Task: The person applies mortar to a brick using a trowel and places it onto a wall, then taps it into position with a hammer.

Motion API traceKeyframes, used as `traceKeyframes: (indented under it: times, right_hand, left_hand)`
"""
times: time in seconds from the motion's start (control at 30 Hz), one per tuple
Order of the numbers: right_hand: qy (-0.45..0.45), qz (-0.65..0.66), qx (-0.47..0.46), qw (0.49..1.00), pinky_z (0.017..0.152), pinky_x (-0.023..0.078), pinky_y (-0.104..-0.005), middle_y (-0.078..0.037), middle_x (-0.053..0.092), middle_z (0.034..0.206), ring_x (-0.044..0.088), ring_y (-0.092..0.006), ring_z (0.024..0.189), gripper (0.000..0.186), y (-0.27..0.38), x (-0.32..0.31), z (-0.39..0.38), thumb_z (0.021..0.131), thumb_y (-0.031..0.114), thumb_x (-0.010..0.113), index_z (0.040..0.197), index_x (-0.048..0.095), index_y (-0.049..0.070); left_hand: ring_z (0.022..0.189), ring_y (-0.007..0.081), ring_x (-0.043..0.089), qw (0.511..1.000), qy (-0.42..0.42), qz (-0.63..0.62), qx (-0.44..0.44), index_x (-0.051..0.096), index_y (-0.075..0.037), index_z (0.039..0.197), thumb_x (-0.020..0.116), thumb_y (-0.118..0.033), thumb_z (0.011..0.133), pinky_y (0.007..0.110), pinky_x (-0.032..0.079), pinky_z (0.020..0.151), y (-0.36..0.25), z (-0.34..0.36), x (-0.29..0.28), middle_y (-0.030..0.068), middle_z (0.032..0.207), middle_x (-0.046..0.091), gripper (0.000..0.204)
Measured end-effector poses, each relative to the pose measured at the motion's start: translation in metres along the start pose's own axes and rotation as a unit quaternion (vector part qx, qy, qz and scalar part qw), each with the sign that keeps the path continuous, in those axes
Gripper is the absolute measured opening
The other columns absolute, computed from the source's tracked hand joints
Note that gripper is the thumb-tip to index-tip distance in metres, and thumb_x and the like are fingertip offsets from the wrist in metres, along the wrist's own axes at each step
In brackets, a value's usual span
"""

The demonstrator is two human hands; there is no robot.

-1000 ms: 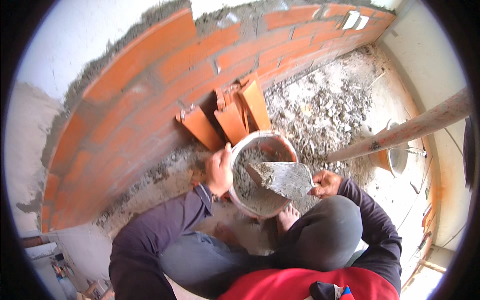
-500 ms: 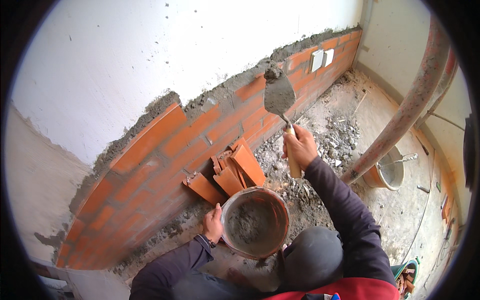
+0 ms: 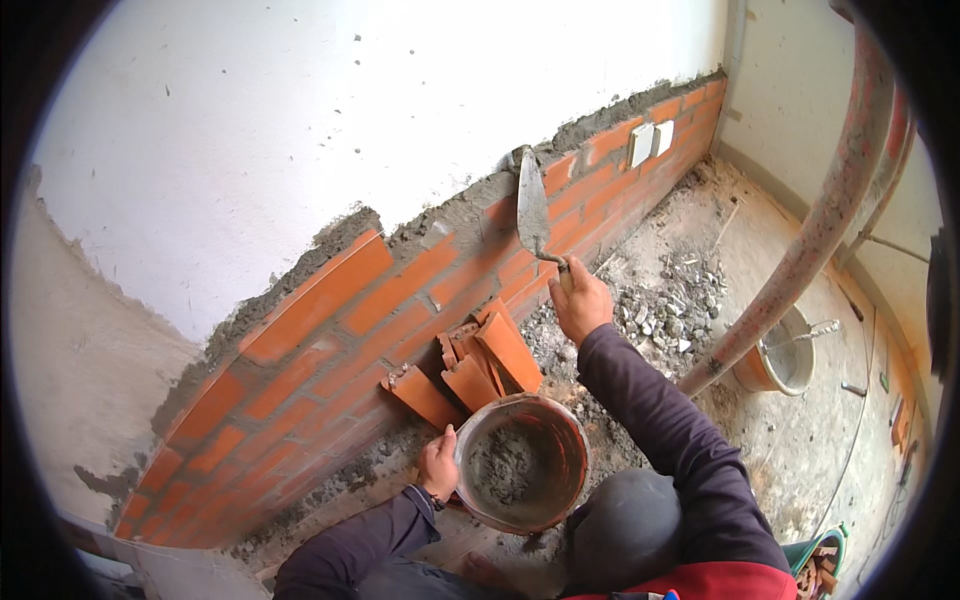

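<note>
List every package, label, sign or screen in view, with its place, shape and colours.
No package, sign or screen shows.
Nearest to a label: two small white rectangular plates, side by side on the brick wall at upper right; whether they bear any marking cannot be told.

Loose red brick pieces [image 3: 478,362] lean against the foot of the wall, between the hands. Grey rubble [image 3: 660,300] lies on the floor just right of the right hand. Farther right, a mortar-stained pipe [image 3: 810,240] slants upward, with a second orange bucket [image 3: 775,360] at its base. Two white boxes [image 3: 648,143] sit in the brickwork, well beyond the right hand.
</note>
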State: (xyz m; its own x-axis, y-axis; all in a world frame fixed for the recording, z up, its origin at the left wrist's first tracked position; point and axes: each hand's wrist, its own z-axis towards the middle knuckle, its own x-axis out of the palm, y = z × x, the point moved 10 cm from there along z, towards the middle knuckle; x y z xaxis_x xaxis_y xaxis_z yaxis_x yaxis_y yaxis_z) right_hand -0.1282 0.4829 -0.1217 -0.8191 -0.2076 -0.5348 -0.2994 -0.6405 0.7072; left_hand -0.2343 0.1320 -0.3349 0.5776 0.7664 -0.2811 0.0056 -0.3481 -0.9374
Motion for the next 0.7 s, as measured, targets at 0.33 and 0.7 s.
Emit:
traceKeyframes:
  times: [0.33, 0.7]
  right_hand:
    - [0.012, -0.248, -0.089, 0.965, 0.068, 0.051, -0.0479, -0.017, 0.068, 0.089, 0.066, -0.0366, 0.079, 0.031, -0.001, -0.09, 0.004, 0.086, 0.023, 0.067, 0.112, 0.058, 0.009]
    - [0.146, -0.474, -0.178, 0.85, 0.076, 0.053, -0.0489, -0.019, 0.068, 0.081, 0.067, -0.0383, 0.082, 0.018, 0.11, -0.113, 0.097, 0.086, 0.013, 0.051, 0.089, 0.068, 0.006]
  left_hand:
    - [0.07, 0.0341, 0.061, 0.998, -0.005, 0.049, 0.047, 0.064, 0.003, 0.085, 0.044, -0.044, 0.103, 0.042, 0.044, 0.066, -0.05, -0.004, 0.011, 0.0213, 0.072, 0.061, 0.055]
    - [0.072, 0.0433, 0.06, 0.994, 0.013, 0.081, 0.07, 0.065, 0.002, 0.08, 0.042, -0.044, 0.102, 0.046, 0.044, 0.065, -0.065, 0.005, 0.023, 0.0232, 0.071, 0.06, 0.056]
